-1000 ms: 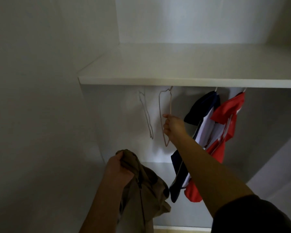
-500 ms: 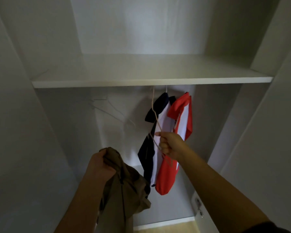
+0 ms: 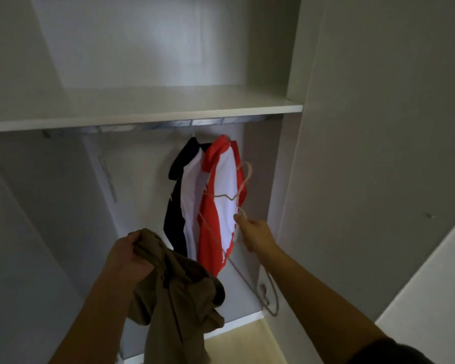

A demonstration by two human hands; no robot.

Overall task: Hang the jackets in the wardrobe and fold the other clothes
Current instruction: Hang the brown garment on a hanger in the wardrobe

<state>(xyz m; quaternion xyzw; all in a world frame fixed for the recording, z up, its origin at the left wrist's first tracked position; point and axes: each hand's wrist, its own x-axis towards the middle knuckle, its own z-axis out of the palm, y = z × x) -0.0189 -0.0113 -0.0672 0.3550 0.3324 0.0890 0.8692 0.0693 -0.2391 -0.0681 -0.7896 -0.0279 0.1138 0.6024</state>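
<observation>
Left hand [image 3: 128, 256] clamped on the bunched khaki jacket [image 3: 176, 290], well below the rail [image 3: 168, 125]; right hand [image 3: 255, 232] grips a wire hanger [image 3: 221, 196], below the rail and off it. Risks: hanger may snag the red-and-white top [image 3: 218, 206] hung from the rail; jacket may slip from a one-handed hold. Jacket collar buried in folds; hem cut off.

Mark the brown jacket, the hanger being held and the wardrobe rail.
brown jacket [image 3: 179, 292]: head view, bunched fabric at its middle.
hanger [image 3: 218, 196]: head view, its thin wire shoulder.
wardrobe rail [image 3: 155, 125]: head view, bare middle stretch.
</observation>
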